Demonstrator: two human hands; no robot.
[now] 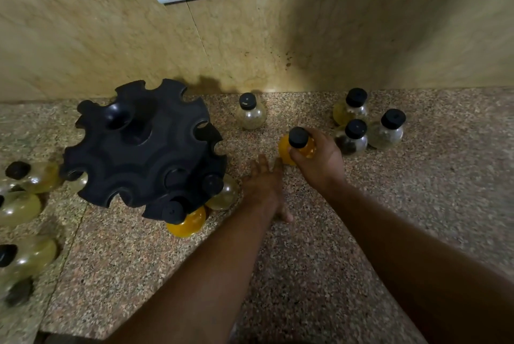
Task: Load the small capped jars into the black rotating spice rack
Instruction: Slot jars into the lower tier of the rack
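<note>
two bare forearms reach over a speckled granite worktop (306,274). right hand (319,160) has its fingers clamped on a yellow-filled jar (294,149) with a black cap, mid-worktop. left hand (264,182) rests flat, fingers spread. black rotating spice rack (144,149) stands left, holding a yellow jar (189,221) and a pale jar (225,193). four loose jars wait near the back wall.

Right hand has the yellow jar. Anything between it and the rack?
The left hand lies flat on the counter, roughly on the line between the yellow jar in the right hand and the black rack. Otherwise only bare counter. The rack's near right slots already hold jars; the open slots are higher up.
</note>
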